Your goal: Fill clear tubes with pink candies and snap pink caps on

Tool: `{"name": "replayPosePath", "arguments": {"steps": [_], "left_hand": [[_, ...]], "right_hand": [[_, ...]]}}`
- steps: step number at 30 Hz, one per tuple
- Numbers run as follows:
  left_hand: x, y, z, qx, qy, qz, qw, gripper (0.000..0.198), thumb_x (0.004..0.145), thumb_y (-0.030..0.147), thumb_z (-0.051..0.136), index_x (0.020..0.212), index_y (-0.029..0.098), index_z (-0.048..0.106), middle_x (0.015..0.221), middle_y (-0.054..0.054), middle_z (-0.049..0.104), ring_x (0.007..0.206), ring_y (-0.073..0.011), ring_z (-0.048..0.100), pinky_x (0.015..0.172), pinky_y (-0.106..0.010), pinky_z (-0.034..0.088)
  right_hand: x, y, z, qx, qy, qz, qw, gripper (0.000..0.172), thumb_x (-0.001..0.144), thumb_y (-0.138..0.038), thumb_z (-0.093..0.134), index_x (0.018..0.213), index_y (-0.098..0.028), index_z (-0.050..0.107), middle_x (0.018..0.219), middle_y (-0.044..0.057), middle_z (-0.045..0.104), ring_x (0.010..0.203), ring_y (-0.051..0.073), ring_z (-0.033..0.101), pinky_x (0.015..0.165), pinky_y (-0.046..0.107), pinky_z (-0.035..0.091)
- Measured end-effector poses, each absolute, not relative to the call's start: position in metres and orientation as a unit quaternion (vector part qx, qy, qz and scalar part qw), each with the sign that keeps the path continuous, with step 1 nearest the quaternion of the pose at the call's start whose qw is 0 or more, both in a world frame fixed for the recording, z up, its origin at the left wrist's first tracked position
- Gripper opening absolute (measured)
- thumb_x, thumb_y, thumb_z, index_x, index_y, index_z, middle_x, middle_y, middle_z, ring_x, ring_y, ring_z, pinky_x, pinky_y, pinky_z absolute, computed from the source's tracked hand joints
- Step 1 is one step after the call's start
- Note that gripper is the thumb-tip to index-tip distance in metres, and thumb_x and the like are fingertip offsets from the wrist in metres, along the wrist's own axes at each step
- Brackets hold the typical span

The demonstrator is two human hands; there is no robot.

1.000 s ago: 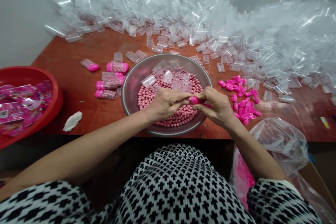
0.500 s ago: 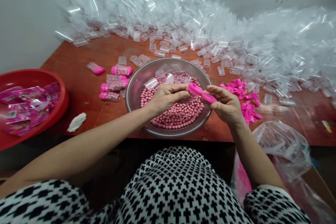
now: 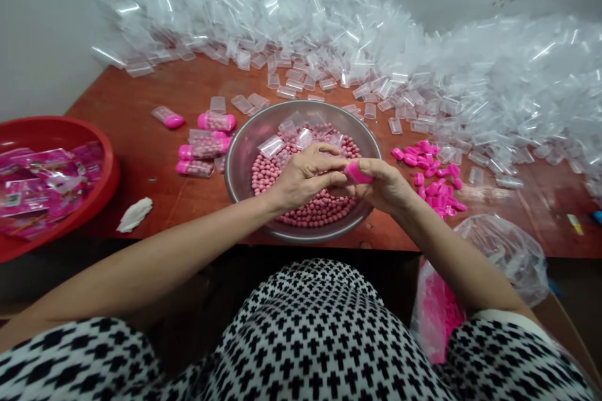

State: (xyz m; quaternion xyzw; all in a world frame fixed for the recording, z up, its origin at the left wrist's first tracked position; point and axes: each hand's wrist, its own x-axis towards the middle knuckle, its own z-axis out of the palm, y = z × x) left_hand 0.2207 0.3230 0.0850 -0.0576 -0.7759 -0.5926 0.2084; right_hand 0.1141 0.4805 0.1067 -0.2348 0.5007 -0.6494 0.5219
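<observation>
Both hands meet over a steel bowl (image 3: 244, 144) full of small pink beads (image 3: 310, 210), with a few clear cases lying on top. My left hand (image 3: 303, 178) is closed around a small clear case, mostly hidden by its fingers. My right hand (image 3: 383, 185) pinches a pink cap (image 3: 356, 171) and presses it against the left hand's fingertips. Just right of the bowl, a heap of loose pink caps (image 3: 435, 172) lies on the red-brown table (image 3: 141, 106).
Several filled pink-capped cases (image 3: 202, 150) lie left of the bowl. A red basin (image 3: 101, 194) with pink packets sits at far left, a white scrap (image 3: 134, 214) beside it. Empty clear cases (image 3: 329, 25) pile along the back wall. A plastic bag of pink caps (image 3: 470, 276) hangs at lower right.
Half a second ago the hands were apart, the pink cap hinged open between them. Now they have come together again and the cap is pressed against the left hand's fingers.
</observation>
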Motion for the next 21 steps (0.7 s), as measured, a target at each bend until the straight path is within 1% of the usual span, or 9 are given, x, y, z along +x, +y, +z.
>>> {"name": "replayPosePath", "arguments": {"steps": [3, 6, 8, 10, 14, 16, 17, 19, 21], "left_hand": [[0.22, 0.324, 0.084, -0.042, -0.773, -0.597, 0.211, 0.018, 0.084, 0.032, 0.072, 0.098, 0.026, 0.081, 0.109, -0.007, 0.07, 0.113, -0.0226, 0.061, 0.105, -0.038, 0.047], [0.22, 0.323, 0.083, -0.029, -0.766, -0.605, 0.217, 0.018, 0.082, 0.032, 0.072, 0.095, 0.023, 0.081, 0.108, -0.008, 0.07, 0.111, -0.0225, 0.063, 0.104, -0.038, 0.048], [0.22, 0.322, 0.084, -0.021, -0.759, -0.614, 0.216, 0.019, 0.081, 0.032, 0.072, 0.094, 0.022, 0.081, 0.109, -0.009, 0.071, 0.112, -0.023, 0.063, 0.104, -0.038, 0.048], [0.22, 0.32, 0.086, -0.012, -0.755, -0.62, 0.213, 0.018, 0.081, 0.032, 0.072, 0.092, 0.021, 0.081, 0.109, -0.009, 0.072, 0.113, -0.0238, 0.063, 0.106, -0.039, 0.046], [0.222, 0.316, 0.093, -0.006, -0.749, -0.631, 0.202, 0.021, 0.081, 0.033, 0.071, 0.096, 0.019, 0.08, 0.104, -0.008, 0.076, 0.106, -0.0238, 0.066, 0.101, -0.038, 0.05], [0.228, 0.305, 0.099, 0.003, -0.748, -0.633, 0.198, 0.026, 0.082, 0.036, 0.071, 0.098, 0.017, 0.08, 0.103, -0.008, 0.077, 0.1, -0.0234, 0.068, 0.094, -0.036, 0.053], [0.233, 0.296, 0.101, 0.019, -0.751, -0.627, 0.205, 0.029, 0.082, 0.039, 0.072, 0.1, 0.017, 0.079, 0.103, -0.008, 0.077, 0.098, -0.0233, 0.069, 0.091, -0.035, 0.054], [0.246, 0.269, 0.104, 0.08, -0.772, -0.583, 0.241, 0.032, 0.082, 0.043, 0.071, 0.102, 0.018, 0.079, 0.102, -0.007, 0.078, 0.095, -0.0232, 0.07, 0.087, -0.034, 0.056], [0.261, 0.234, 0.105, 0.16, -0.81, -0.49, 0.28, 0.03, 0.083, 0.042, 0.07, 0.101, 0.021, 0.079, 0.102, -0.005, 0.078, 0.095, -0.0232, 0.071, 0.086, -0.033, 0.055]], "right_hand": [[0.119, 0.475, 0.103, -0.203, 0.514, -0.672, 0.493, 0.029, 0.066, -0.044, 0.074, 0.07, -0.018, 0.063, 0.07, 0.004, 0.069, 0.078, 0.024, 0.071, 0.077, 0.047, 0.064], [0.119, 0.471, 0.1, -0.165, 0.516, -0.683, 0.49, 0.029, 0.066, -0.046, 0.074, 0.072, -0.019, 0.063, 0.064, 0.002, 0.068, 0.077, 0.025, 0.072, 0.073, 0.043, 0.065], [0.119, 0.468, 0.098, -0.154, 0.517, -0.682, 0.494, 0.032, 0.067, -0.049, 0.074, 0.073, -0.02, 0.062, 0.062, 0.001, 0.068, 0.077, 0.024, 0.073, 0.071, 0.042, 0.066], [0.118, 0.466, 0.098, -0.162, 0.515, -0.673, 0.506, 0.04, 0.069, -0.057, 0.074, 0.076, -0.02, 0.062, 0.063, 0.002, 0.069, 0.078, 0.024, 0.073, 0.073, 0.042, 0.066], [0.117, 0.465, 0.102, -0.194, 0.493, -0.641, 0.555, 0.062, 0.073, -0.08, 0.061, 0.085, -0.018, 0.065, 0.079, 0.009, 0.074, 0.094, 0.027, 0.073, 0.081, 0.045, 0.064], [0.116, 0.467, 0.105, -0.196, 0.486, -0.64, 0.562, 0.07, 0.074, -0.084, 0.054, 0.091, -0.018, 0.067, 0.091, 0.012, 0.075, 0.099, 0.028, 0.072, 0.083, 0.046, 0.064], [0.114, 0.469, 0.107, -0.193, 0.49, -0.645, 0.554, 0.07, 0.075, -0.084, 0.055, 0.094, -0.018, 0.068, 0.097, 0.013, 0.075, 0.099, 0.027, 0.072, 0.083, 0.044, 0.064], [0.11, 0.473, 0.111, -0.185, 0.509, -0.664, 0.515, 0.064, 0.076, -0.078, 0.062, 0.098, -0.018, 0.069, 0.106, 0.013, 0.075, 0.099, 0.024, 0.073, 0.083, 0.039, 0.064], [0.106, 0.479, 0.113, -0.185, 0.525, -0.684, 0.472, 0.057, 0.075, -0.069, 0.071, 0.1, -0.018, 0.071, 0.109, 0.011, 0.075, 0.097, 0.021, 0.073, 0.083, 0.032, 0.063]]}}
